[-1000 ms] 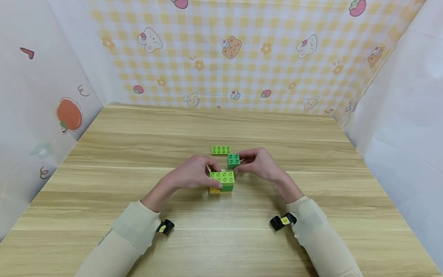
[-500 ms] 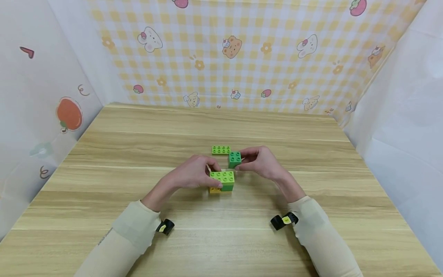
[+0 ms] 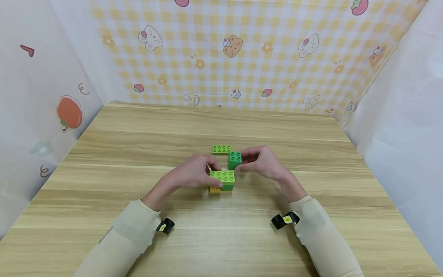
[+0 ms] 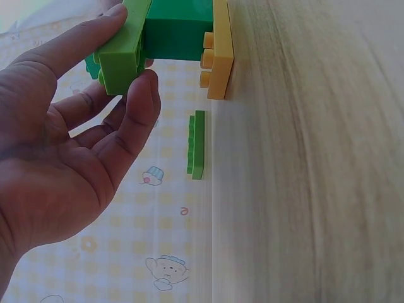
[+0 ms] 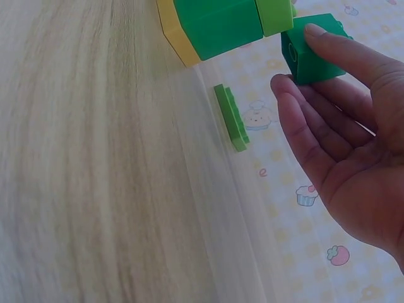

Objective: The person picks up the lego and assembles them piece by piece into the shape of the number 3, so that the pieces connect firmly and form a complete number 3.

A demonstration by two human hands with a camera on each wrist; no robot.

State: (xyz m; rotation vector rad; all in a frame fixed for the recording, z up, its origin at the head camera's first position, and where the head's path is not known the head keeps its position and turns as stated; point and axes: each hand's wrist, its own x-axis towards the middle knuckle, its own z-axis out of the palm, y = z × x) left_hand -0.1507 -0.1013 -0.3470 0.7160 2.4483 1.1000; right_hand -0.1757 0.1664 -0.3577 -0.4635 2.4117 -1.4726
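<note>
Near the table's middle stands a small stack of toy building bricks: an orange plate (image 4: 221,57) on the table, a dark green brick (image 4: 180,28) over one part of it, and a lime 2x4 brick (image 3: 226,175) across the top. My left hand (image 3: 194,172) pinches that lime brick between thumb and fingers; part of the stack is hidden behind it. My right hand (image 3: 260,163) pinches a green 2x2 brick (image 5: 315,50) by its side, held up just behind the stack's right end, studs upward. In the right wrist view this brick overlaps the edge of the lime one.
Behind the stack, a thin lime 2x4 plate (image 3: 221,149) lies flat on the wooden table (image 3: 221,238). A yellow checked cloth (image 3: 214,69) hangs at the back edge, with white sheets at both sides.
My right hand has shifted slightly back and to the right with the green 2x2 brick. My left hand keeps its hold on the stack.
</note>
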